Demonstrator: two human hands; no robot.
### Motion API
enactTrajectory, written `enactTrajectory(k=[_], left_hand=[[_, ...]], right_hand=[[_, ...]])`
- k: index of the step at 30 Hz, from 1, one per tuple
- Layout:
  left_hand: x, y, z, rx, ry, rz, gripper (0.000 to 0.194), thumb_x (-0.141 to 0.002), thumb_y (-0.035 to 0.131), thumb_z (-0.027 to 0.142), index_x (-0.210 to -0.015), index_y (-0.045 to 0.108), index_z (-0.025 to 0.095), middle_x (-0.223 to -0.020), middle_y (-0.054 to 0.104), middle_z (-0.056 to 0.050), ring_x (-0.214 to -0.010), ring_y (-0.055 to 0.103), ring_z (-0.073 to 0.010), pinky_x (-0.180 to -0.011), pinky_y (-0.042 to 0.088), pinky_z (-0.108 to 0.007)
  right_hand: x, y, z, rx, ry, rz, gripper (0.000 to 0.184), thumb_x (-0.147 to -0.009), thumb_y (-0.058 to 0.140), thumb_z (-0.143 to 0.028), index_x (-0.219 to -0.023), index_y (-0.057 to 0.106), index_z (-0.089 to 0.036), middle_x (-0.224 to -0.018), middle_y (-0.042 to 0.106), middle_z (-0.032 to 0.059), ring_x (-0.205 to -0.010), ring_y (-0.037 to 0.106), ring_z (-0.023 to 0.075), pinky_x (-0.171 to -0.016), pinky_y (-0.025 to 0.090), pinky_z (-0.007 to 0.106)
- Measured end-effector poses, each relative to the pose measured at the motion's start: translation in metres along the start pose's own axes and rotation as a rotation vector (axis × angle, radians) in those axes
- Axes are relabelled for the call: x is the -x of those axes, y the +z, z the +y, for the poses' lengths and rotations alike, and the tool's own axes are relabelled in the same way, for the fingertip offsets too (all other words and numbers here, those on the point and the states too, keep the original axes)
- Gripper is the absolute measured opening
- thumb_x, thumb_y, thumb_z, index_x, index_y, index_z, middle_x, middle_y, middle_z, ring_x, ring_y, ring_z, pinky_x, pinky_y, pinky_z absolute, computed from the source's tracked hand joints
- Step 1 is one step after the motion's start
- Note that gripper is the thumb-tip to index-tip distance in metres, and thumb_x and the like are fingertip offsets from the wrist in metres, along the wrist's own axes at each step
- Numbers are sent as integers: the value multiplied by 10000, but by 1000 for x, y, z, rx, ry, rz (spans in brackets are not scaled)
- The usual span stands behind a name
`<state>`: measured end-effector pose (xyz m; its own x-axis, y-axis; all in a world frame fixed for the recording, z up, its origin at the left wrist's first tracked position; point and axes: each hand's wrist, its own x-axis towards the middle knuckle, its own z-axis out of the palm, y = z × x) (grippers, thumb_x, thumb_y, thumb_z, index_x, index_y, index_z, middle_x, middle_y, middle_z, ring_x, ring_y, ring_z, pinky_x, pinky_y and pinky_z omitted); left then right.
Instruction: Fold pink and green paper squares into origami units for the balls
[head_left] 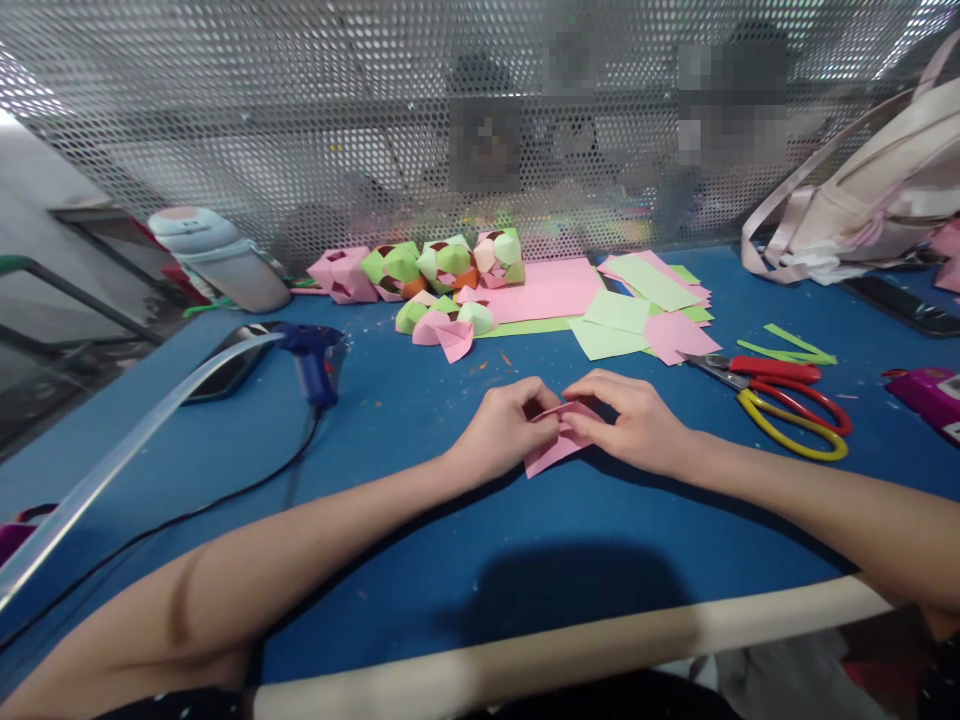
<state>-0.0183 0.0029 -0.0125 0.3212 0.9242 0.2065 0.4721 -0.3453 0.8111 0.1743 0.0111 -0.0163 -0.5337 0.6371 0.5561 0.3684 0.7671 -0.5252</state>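
Both hands meet over a small piece of pink paper (551,459) just above the blue table (405,540). My left hand (504,425) pinches its left side between thumb and fingers. From the right, my right hand (634,418) grips the opposite side the same way, fingers curled over the top edge. The paper looks partly folded; the hands cover much of it. Beyond them lie a pink square (679,337) and pale green squares (609,325). Folded pink and green paper pieces (442,325) sit farther back on the left.
Scissors with red and yellow handles (795,425) lie at right, beside green strips (787,350). A blue glue gun (311,360) with a long clear stick and black cord stands left. Folded paper balls (446,262), a bottle (217,260) and a bag (877,180) line the perforated metal screen (337,130).
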Motion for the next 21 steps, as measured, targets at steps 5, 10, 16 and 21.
enactTrajectory(k=[5,10,16,21], left_hand=[[1,3,-2,55,1,62,10,-743,584,164,-738,591,168,-798,659,-13,-707,583,-132,-645,452,-249],[3,6,-3,23,32,31,62,-718,575,124,-717,542,176,-743,619,16,-676,541,-113,-626,421,-230],[-2,4,1,7,-63,138,75,-711,585,171,-730,513,177,-650,503,46,-598,440,-94,-548,346,-214],[-4,6,-3,90,-120,207,110,-677,584,170,-723,485,183,-616,432,65,-568,392,-87,-528,316,-210]], right_hand=[[1,5,0,72,165,-36,30,-815,614,-189,-839,631,-185,-802,637,8,-733,572,137,-667,423,263],[3,6,1,43,143,-33,111,-828,552,-112,-818,638,-181,-782,633,2,-717,568,122,-648,402,248],[0,3,-1,-25,217,66,105,-804,636,-217,-904,618,-191,-846,634,7,-770,576,134,-690,427,259],[-4,4,1,-107,327,136,97,-795,628,-227,-792,537,-192,-714,591,-22,-647,545,116,-619,431,252]])
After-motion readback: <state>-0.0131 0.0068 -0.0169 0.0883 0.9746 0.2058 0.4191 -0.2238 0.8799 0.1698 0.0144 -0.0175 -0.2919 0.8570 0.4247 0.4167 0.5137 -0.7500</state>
